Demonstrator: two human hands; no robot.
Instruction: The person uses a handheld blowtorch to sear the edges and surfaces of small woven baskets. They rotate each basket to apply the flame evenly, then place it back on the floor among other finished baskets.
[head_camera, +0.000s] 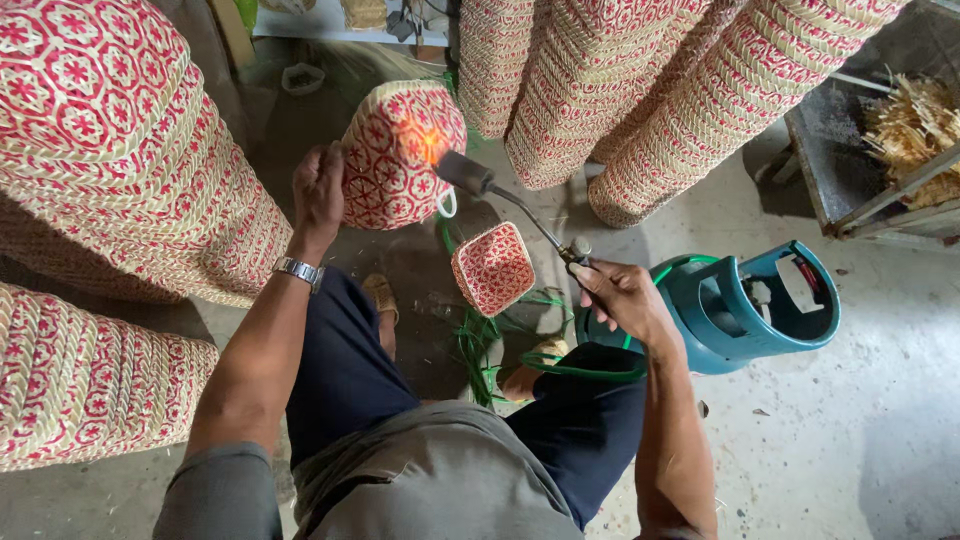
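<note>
Head view: torch (505, 195) up-left toward basket (395, 155)

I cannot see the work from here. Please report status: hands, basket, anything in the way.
Left hand holds the basket up. Right hand grips the torch, flame on the basket. Second basket on the floor below; gas cylinder beside the right hand.

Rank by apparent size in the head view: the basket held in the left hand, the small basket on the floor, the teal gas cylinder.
1. teal gas cylinder
2. held basket, though it sits nearer the camera, so this is unsure
3. small floor basket
</note>
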